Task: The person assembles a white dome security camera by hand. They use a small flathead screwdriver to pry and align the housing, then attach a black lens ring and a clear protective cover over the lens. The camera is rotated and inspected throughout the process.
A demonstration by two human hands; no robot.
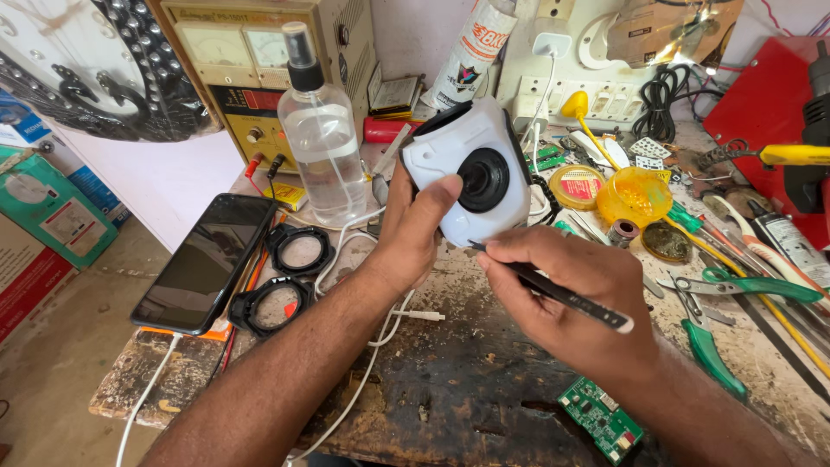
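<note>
Head view: white camera housing (471, 164) in left hand (406, 233) grip

White camera housing (471, 164) between hands

Both my forearms come into view bare from the lower edge of the picture, with no sleeve, cuff or glove anywhere along them. My left hand (413, 227) carries no ring, no watch and no band at the wrist. My right hand (566, 298) is just as plain: bare knuckles, bare wrist, nothing strapped or tied on. The fingernails that show are cut short and unpainted, the thumbnail of my left hand being the clearest of them. Fine hair shows along the tops of both forearms. No tape, plaster or marking sits on either hand.
</note>
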